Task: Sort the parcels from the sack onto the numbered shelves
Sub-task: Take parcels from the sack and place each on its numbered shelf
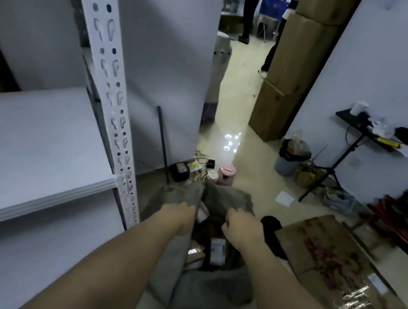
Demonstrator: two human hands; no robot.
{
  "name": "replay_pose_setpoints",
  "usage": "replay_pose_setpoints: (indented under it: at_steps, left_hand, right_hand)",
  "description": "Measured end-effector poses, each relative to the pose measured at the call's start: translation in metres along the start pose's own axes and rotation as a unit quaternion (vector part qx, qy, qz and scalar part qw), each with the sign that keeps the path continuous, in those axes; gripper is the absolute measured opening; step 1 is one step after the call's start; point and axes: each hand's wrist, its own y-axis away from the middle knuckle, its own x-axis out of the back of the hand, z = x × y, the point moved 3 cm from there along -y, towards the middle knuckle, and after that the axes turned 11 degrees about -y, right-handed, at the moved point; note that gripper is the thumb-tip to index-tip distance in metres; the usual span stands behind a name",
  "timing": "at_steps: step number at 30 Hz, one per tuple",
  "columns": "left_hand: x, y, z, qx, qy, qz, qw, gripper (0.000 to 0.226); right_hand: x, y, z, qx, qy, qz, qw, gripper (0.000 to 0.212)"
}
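Where the floor meets the rack at the left edge, a white shelf (24, 140) stands bare, carried by a perforated white upright (114, 101) that slants down to the floor beside the sack.

Item, centre: grey sack (205, 286), standing open on the floor against the foot of the upright, its mouth turned up. Several parcels (217, 251) lie inside, brown and pale, some with white labels; print too blurred to read.

Item: left hand (182, 211), at the left rim of the sack's mouth, fingers hidden behind a raised fold of the cloth; whether it grips the fold cannot be told.

Item: right hand (240, 226), at the right rim of the mouth, fingers curled around the edge of the cloth and holding it.

Item, beyond the sack: small clutter on the floor, with a pink lidded container (226, 175), a black device (181, 172) and loose cables.

Item, right of the sack: flattened cardboard box (339, 274) with red print and shiny tape, lying on the floor; a dark object (274, 236) sits between it and the right hand.

Item, further right: grey bin (289, 159) lined with a bag, near the wall; black tripod stand (334, 173) carrying a small worktop (349, 119) with a white cup (359, 108) and dark oddments.

Item, far end of the floor: stacked brown cartons (290, 69).
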Motion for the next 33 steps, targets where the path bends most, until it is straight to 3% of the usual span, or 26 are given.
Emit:
replay_pose_setpoints:
  at_steps: [6, 15, 24, 29, 33]
  left_hand:
    - [-0.015, -0.038, 0.03, 0.028, 0.03, -0.066, 0.997, 0.052]
    - [-0.046, -0.112, 0.013, 0.055, 0.068, -0.12, 0.989, 0.056]
    - [-0.104, -0.184, 0.008, 0.017, -0.037, -0.126, 0.991, 0.053]
    - [-0.15, -0.215, 0.011, 0.035, -0.064, -0.115, 0.991, 0.047]
    - [-0.2, -0.253, 0.02, -0.033, -0.088, -0.154, 0.984, 0.057]
  right_hand:
    - [-0.007, -0.04, 0.049, 0.018, 0.01, -0.079, 0.997, 0.025]
    - [-0.052, -0.095, 0.066, -0.001, -0.013, -0.203, 0.979, 0.026]
    - [-0.127, -0.151, 0.088, -0.079, -0.044, -0.274, 0.957, 0.041]
    - [-0.181, -0.18, 0.086, -0.052, -0.036, -0.314, 0.947, 0.038]
    - [-0.23, -0.2, 0.086, -0.019, -0.017, -0.333, 0.943, 0.04]
